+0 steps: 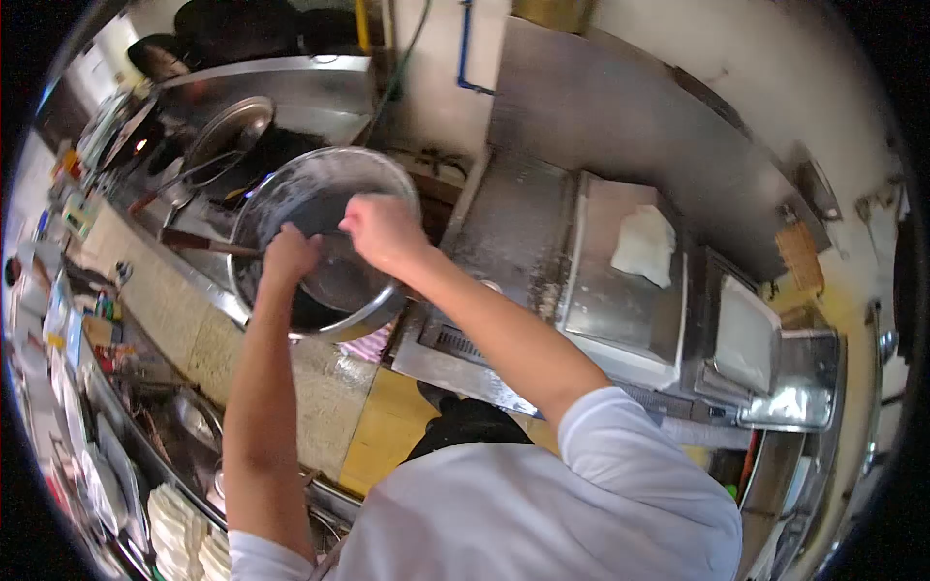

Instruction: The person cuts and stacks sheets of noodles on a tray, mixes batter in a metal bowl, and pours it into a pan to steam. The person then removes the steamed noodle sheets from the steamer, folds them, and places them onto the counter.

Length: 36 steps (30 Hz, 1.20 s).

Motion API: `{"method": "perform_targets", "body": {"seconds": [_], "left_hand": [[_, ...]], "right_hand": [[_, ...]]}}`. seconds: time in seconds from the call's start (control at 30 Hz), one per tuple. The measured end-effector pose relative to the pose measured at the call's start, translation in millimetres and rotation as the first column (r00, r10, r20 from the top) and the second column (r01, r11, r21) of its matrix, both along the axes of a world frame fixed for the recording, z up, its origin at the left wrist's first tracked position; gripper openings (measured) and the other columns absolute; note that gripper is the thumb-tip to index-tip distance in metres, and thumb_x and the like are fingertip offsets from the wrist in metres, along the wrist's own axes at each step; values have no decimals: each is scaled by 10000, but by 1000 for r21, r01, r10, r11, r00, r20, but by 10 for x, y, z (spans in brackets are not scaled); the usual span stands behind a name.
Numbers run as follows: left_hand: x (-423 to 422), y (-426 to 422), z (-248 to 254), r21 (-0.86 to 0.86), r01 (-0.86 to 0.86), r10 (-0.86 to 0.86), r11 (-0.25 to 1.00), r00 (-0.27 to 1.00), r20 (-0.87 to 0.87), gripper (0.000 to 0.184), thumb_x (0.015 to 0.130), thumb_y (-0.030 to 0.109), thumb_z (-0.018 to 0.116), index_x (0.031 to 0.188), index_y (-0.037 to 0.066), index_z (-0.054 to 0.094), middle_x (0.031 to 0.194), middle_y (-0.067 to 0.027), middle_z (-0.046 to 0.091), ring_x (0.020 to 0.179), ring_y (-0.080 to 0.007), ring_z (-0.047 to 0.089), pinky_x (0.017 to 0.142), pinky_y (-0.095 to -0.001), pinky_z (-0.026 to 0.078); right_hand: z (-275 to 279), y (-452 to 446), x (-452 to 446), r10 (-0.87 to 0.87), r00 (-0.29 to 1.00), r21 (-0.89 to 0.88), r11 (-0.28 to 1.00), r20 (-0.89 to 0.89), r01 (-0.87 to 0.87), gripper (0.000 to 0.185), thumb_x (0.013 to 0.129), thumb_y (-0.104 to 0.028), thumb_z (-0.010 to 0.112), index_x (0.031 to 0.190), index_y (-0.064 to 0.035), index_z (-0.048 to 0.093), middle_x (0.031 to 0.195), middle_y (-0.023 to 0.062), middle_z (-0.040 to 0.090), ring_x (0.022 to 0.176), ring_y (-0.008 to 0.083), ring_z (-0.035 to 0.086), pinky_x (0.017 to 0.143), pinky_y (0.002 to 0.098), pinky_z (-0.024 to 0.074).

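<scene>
A large, deep steel pot (pixel 395 174) stands in front of me, its inner wall marked with whitish residue and its bottom dark grey. Over its mouth, toward the left, is my left hand (pixel 291 254), slightly blurred, with its fingers bent together. Higher and to the right, my right hand (pixel 383 230) is closed in a fist above the pot. Whatever either hand holds, if anything, is hidden. A wooden handle (pixel 208 242) reaches across the pot's left rim near my left hand; its other end cannot be made out.
Left of the pot, a wok (pixel 232 136) with a ladle sits on the range. To the right, a steel counter (pixel 509 213) carries a flat lid (pixel 630 310) with a white cloth (pixel 644 245) on it. A person (pixel 73 276) is at the far left, beyond crowded shelving.
</scene>
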<state>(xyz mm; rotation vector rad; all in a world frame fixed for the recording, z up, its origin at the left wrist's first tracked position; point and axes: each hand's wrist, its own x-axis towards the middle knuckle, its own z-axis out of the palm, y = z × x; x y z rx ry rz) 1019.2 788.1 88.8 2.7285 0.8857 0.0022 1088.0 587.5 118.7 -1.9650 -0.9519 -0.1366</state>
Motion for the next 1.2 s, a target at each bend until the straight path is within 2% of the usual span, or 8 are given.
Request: {"method": "perform_targets", "body": {"seconds": [0.03,0.1,0.23,0.37,0.63,0.77,0.87,1.2], "left_hand": [[-47,-84,180,33,18,-19,999,1000,15,626,917,386,673,1287,-93,516,1161,-337,660,1122,-488,629,963,-516,505],[-202,-372,543,69,86,-96,994,983,159,568,913,350,675,1289,-58,550,1141,-309,676,1103,-460,645,943,-514,511],[-660,-1090,909,38,185,-184,982,893,412,437,902,261,687,1260,19,629,1128,-244,701,1024,-410,686,892,-491,531],[-1093,-1954,782,-107,405,-207,908,655,727,270,904,131,702,1137,-5,688,994,-203,733,754,-312,717,708,-389,564],[-1580,-3179,47,-444,530,-278,722,810,516,305,913,131,689,1193,15,645,985,-171,747,680,-299,709,650,-410,555],[-1754,-3498,-182,-485,462,-266,742,868,420,317,925,129,690,1215,8,645,999,-153,758,646,-210,709,609,-348,553],[-1802,-3790,-294,-543,381,-204,749,911,358,317,926,151,680,1214,22,639,992,-147,758,674,-248,721,638,-386,562],[-1718,-4640,-359,-616,149,26,773,964,266,328,931,157,679,1231,34,636,994,-146,759,663,-246,716,651,-383,562]], "right_hand": [[153,-86,-55,5,997,-318,948,-81,-31,171,860,-202,727,884,-33,724,908,223,698,902,406,669,815,496,522],[107,-208,-146,100,987,-372,927,125,-47,200,853,-214,731,912,-24,734,941,208,702,966,402,646,872,489,505],[262,-666,-578,9,979,34,999,206,-16,212,840,-154,719,982,3,707,1030,170,681,1015,370,607,932,460,492],[168,-1435,-1005,-145,983,74,988,109,138,232,827,-109,717,1029,4,706,1059,176,689,1050,370,625,926,450,503],[-478,-3674,-616,-700,705,-227,709,-114,668,347,839,-192,720,1127,0,697,1120,228,701,1059,391,672,932,449,529],[-485,-4712,206,-833,519,-319,447,191,836,468,825,-298,719,1111,71,677,1089,292,696,1052,431,676,924,468,538],[-409,-5080,915,-865,483,-476,372,133,797,439,847,-329,669,1060,55,703,1133,263,693,1085,424,660,956,504,513],[-1084,-5306,1834,-814,572,-539,527,-99,657,496,857,-347,602,1107,73,689,1160,317,667,1104,458,645,967,497,506]]}}
